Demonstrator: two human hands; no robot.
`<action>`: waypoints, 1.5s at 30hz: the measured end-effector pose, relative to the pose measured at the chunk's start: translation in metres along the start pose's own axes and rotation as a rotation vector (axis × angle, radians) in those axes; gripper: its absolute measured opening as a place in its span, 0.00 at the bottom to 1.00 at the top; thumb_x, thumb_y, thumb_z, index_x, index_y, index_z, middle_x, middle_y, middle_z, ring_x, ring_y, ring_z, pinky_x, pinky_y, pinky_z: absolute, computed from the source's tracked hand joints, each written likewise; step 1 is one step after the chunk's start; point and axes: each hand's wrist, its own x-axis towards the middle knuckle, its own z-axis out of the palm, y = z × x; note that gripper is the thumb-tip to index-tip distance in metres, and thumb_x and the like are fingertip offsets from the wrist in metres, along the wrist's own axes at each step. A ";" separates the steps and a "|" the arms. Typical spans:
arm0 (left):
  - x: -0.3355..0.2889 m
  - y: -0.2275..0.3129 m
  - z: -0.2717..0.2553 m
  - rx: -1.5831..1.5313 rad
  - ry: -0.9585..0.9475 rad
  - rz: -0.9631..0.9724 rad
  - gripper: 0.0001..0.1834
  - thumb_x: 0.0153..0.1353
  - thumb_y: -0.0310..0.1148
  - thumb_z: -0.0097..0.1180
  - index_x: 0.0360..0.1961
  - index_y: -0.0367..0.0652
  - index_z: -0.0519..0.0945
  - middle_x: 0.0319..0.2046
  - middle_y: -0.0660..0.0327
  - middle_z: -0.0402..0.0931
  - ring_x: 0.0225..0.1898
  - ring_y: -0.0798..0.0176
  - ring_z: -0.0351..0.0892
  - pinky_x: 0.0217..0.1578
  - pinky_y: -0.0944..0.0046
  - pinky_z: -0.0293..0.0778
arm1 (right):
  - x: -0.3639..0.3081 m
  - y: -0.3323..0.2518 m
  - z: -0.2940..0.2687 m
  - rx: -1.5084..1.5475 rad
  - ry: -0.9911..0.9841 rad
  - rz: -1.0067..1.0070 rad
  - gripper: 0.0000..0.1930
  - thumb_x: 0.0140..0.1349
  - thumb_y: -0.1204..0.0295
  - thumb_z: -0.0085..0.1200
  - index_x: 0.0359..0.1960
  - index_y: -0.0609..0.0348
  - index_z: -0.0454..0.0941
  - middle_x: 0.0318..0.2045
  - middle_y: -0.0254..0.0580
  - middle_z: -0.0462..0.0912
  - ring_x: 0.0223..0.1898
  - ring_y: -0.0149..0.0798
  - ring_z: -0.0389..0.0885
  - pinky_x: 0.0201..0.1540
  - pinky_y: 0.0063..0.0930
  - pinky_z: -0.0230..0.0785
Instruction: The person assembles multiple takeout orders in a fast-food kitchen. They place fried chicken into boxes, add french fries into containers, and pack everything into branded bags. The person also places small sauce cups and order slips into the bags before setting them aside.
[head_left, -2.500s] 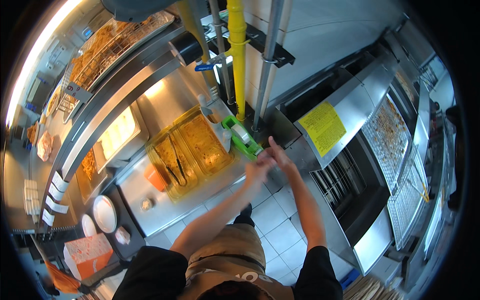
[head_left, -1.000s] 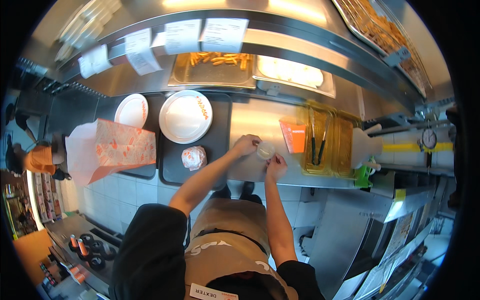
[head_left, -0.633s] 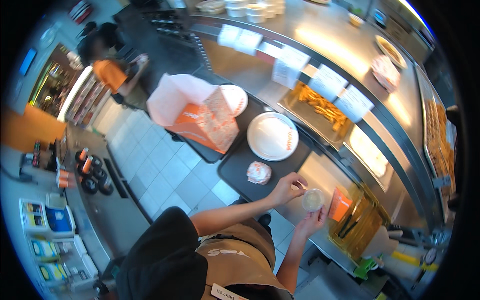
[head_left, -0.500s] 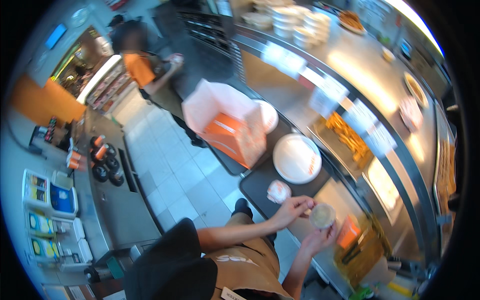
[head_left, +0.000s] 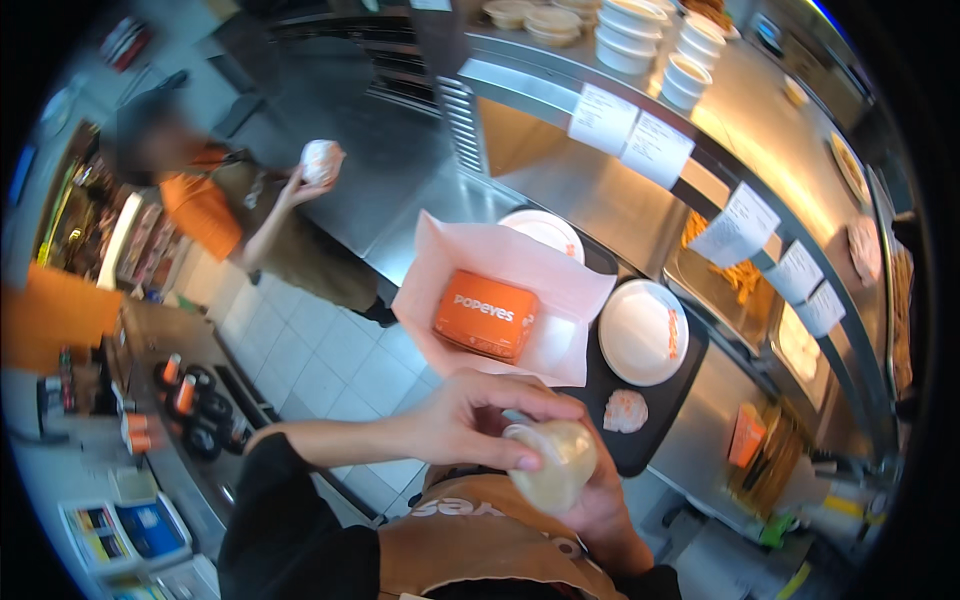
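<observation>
Clamping fingers of left hand [head_left: 490,415] and right hand [head_left: 605,490] on translucent cup [head_left: 555,470], in front of apron [head_left: 465,540], near open paper bag [head_left: 568,282]. Note orange box [head_left: 485,315] already inside bag; note cup outside it, and wrapped bundle [head_left: 626,411] likewise outside, on dark tray [head_left: 645,450].

Light is mixed: warm amber glare streaks the raised steel shelf [head_left: 765,150], while cooler, faintly bluish light falls on the floor tiles [head_left: 315,335]. A blue-fringed strip lamp [head_left: 824,14] cuts into the upper right of the view. The worktop [head_left: 410,220] grades from dark at its far end to pale sheen near the tray [head_left: 635,450]. The translucent cup [head_left: 555,470] catches small highlights and looks slightly soft. The co-worker's head [head_left: 150,135] is heavily blurred. Straight edges bow toward the rim, beyond which the corners fall black.
</observation>
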 end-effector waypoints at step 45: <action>0.098 0.013 -0.148 0.943 -0.343 -0.076 0.33 0.44 0.27 0.69 0.55 0.34 0.76 0.49 0.51 0.80 0.51 0.55 0.81 0.56 0.60 0.74 | 0.057 -0.048 -0.002 -2.505 0.215 -0.431 0.20 0.48 0.65 0.69 0.44 0.51 0.81 0.55 0.49 0.70 0.50 0.54 0.70 0.53 0.46 0.65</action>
